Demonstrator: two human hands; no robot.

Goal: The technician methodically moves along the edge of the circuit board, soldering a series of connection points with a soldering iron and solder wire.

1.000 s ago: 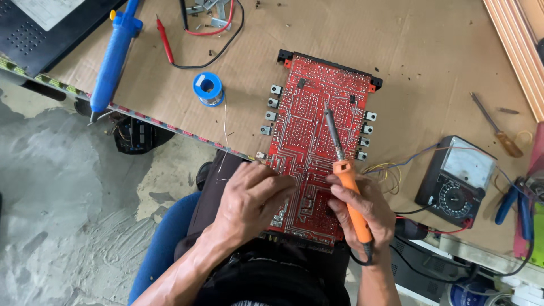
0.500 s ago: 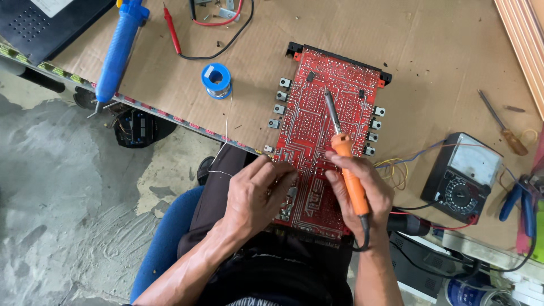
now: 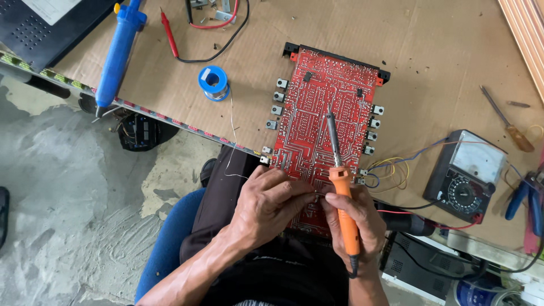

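My right hand [image 3: 354,218] grips the orange iron [image 3: 340,187] over the red board [image 3: 317,124] at the table's near edge; my left hand [image 3: 266,207] pinches solder wire [image 3: 232,141].

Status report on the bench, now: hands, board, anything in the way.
Right hand gripping orange soldering iron, tip over red circuit board. Left hand on board's near edge, fingers pinched. Solder spool and meter lie off to the sides.

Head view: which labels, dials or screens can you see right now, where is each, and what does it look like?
Analog multimeter: right of the red circuit board, black case, pale meter window, round selector dial.
White label: top left, on a black device, rectangular, partly cut off.
No lit screens.
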